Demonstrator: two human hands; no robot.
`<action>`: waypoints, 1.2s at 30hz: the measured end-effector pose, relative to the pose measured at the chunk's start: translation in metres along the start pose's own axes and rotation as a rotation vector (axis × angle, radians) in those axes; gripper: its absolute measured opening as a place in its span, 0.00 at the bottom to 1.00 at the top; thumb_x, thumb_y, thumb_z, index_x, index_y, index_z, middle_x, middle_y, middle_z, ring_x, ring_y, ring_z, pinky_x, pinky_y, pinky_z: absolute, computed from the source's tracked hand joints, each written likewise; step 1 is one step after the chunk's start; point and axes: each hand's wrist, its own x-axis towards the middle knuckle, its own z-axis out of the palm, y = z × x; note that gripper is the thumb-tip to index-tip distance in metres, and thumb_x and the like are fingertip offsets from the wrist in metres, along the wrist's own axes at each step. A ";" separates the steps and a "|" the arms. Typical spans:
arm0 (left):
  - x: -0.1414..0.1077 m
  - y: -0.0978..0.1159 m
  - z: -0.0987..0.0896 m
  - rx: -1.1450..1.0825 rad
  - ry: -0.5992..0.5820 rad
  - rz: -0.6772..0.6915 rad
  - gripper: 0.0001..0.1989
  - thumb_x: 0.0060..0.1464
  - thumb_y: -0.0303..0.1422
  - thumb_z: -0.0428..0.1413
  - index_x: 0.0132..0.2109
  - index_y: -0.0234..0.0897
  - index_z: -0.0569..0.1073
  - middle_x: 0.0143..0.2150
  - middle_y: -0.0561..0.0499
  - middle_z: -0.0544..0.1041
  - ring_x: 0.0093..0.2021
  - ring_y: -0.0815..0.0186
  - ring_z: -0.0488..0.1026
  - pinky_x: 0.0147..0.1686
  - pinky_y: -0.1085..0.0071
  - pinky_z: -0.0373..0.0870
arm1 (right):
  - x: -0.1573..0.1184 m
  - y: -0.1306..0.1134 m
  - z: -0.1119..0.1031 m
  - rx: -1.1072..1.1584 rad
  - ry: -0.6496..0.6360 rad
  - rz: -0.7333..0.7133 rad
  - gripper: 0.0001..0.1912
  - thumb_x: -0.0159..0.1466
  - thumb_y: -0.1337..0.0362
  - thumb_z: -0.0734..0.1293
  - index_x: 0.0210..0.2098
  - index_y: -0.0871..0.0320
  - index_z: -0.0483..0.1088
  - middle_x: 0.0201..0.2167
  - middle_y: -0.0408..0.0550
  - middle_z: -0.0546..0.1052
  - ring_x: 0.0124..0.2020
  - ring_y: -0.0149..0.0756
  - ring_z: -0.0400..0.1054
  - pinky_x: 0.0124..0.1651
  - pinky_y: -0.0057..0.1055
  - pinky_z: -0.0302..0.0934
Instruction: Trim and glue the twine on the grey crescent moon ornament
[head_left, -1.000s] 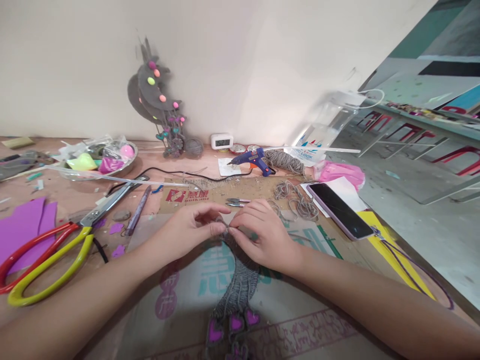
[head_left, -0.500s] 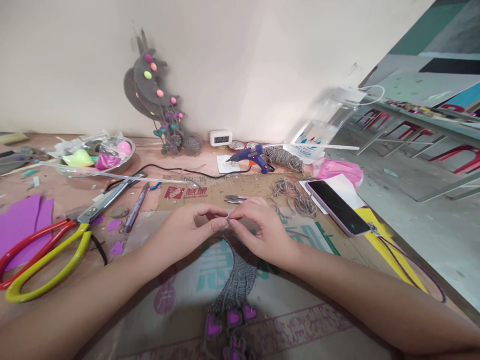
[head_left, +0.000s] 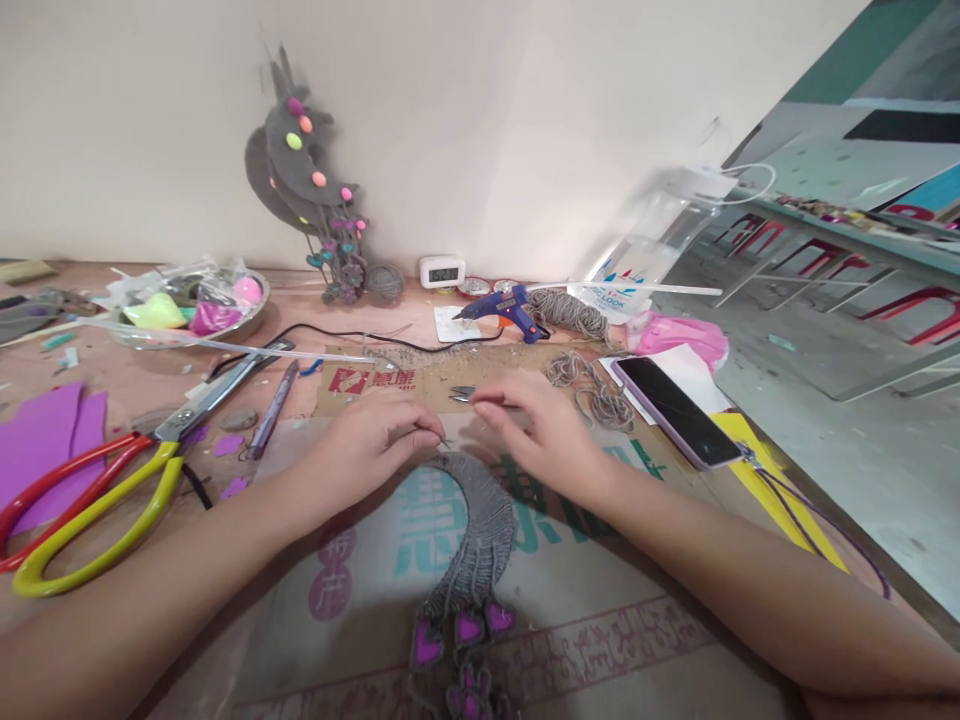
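A crescent wrapped in grey yarn (head_left: 491, 520) lies on the board, with purple hearts (head_left: 469, 628) hanging at its lower end. At its upper tip, my left hand (head_left: 375, 435) is closed in a pinch on a short yarn end (head_left: 446, 441). My right hand (head_left: 536, 430) is apart from the crescent, thumb and index finger spread. Its fingertips are at the small thread snips (head_left: 460, 393), whose rear part they hide; whether they touch cannot be made out.
Large scissors (head_left: 169, 430) and a bowl (head_left: 255, 325) of coloured pieces lie left. Behind are a blue glue gun (head_left: 502, 308), a small clock (head_left: 442, 271) and a decorated crescent (head_left: 289, 165). Loose yarn (head_left: 592, 390) and a phone (head_left: 675, 412) are to the right.
My hands were together at the crescent's upper tip. The right hand has let go and moved up and right, toward the snips; the left keeps its pinch, slightly lower left.
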 end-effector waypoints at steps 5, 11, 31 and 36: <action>0.001 -0.015 -0.003 0.127 -0.071 0.127 0.09 0.58 0.32 0.50 0.38 0.40 0.76 0.36 0.52 0.77 0.40 0.64 0.71 0.44 0.66 0.64 | 0.005 0.038 0.002 -0.220 -0.071 -0.016 0.10 0.63 0.64 0.63 0.43 0.59 0.70 0.42 0.53 0.73 0.45 0.42 0.65 0.49 0.40 0.59; 0.001 -0.017 0.001 0.171 -0.088 0.153 0.10 0.60 0.32 0.49 0.39 0.39 0.75 0.37 0.51 0.77 0.41 0.64 0.70 0.45 0.66 0.64 | 0.006 0.045 0.010 -0.355 -0.183 -0.031 0.11 0.65 0.63 0.61 0.42 0.61 0.72 0.37 0.53 0.72 0.41 0.41 0.65 0.45 0.38 0.61; -0.001 -0.013 0.008 0.272 -0.074 0.251 0.10 0.61 0.29 0.47 0.38 0.38 0.74 0.36 0.51 0.76 0.40 0.64 0.69 0.44 0.65 0.63 | -0.019 0.014 -0.004 -0.106 -0.260 -0.139 0.12 0.67 0.66 0.55 0.43 0.60 0.68 0.35 0.51 0.74 0.36 0.37 0.66 0.40 0.33 0.60; -0.002 -0.013 0.007 0.306 -0.072 0.264 0.10 0.60 0.29 0.48 0.39 0.38 0.74 0.36 0.51 0.75 0.41 0.64 0.68 0.45 0.64 0.62 | -0.022 0.016 0.002 -0.179 -0.229 -0.224 0.13 0.67 0.65 0.55 0.43 0.61 0.69 0.31 0.50 0.74 0.33 0.36 0.65 0.37 0.32 0.57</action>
